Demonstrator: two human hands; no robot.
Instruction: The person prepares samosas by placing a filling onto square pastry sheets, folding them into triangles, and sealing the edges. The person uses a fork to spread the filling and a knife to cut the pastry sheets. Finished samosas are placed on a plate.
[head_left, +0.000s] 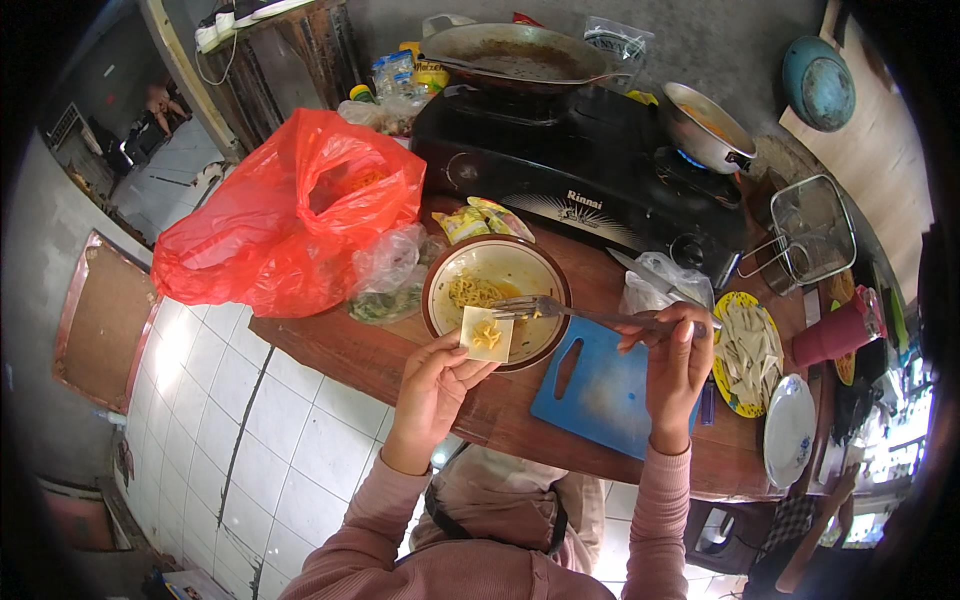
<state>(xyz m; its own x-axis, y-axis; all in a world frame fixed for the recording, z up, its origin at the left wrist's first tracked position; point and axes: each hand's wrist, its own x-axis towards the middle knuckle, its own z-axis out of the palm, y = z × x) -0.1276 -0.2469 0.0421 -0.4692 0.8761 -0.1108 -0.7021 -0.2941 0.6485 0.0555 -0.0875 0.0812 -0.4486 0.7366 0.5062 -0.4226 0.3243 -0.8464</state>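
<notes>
My left hand (437, 383) holds a square, pale dough wrapper (488, 348) flat on its fingers, with a small heap of yellow noodle filling (487, 334) in the middle. In my right hand (672, 352) is a metal fork (590, 313), gripped by its handle. The fork's tines lie over the wrapper's upper edge and the near side of a cream bowl (548, 278) with a brown rim. Yellow noodles (475, 291) sit in that bowl. Below my right hand is a blue cutting board (600, 385) with a slot handle.
A black gas stove (560, 165) carries a wok (512, 55) and a pan (708, 125) over a blue flame. At left is a red plastic bag (290, 220). Right of the board are a yellow plate of pale strips (748, 352), a white oval plate (790, 430) and a pink tumbler (835, 332).
</notes>
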